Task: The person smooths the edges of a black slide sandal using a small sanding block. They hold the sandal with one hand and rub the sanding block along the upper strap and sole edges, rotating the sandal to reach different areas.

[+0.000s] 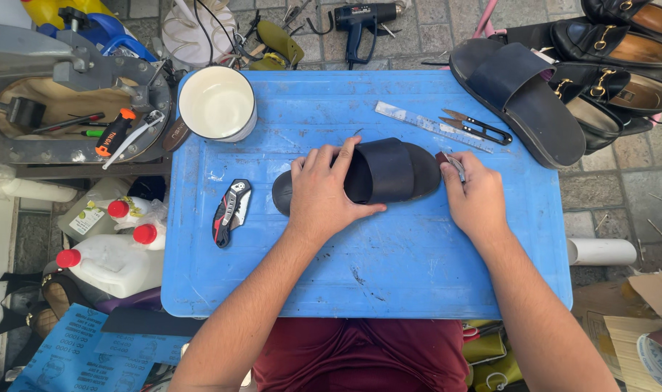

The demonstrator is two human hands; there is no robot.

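Note:
A dark navy slide sandal point(392, 171) lies sideways in the middle of the blue plastic table point(389, 268). My left hand point(322, 194) rests over its heel end, fingers curled against the strap. At the toe end, my right hand point(476, 196) pinches a small dark-red and metal tool point(450, 163) against the sole edge.
On the table stand a white cup point(216, 102), a folding utility knife point(231, 211), a ruler point(418, 123) and thread snips point(477, 125). A second navy sandal point(516, 98) overhangs the right corner beside black loafers point(621, 51). Red-capped bottles point(117, 247) sit at the left.

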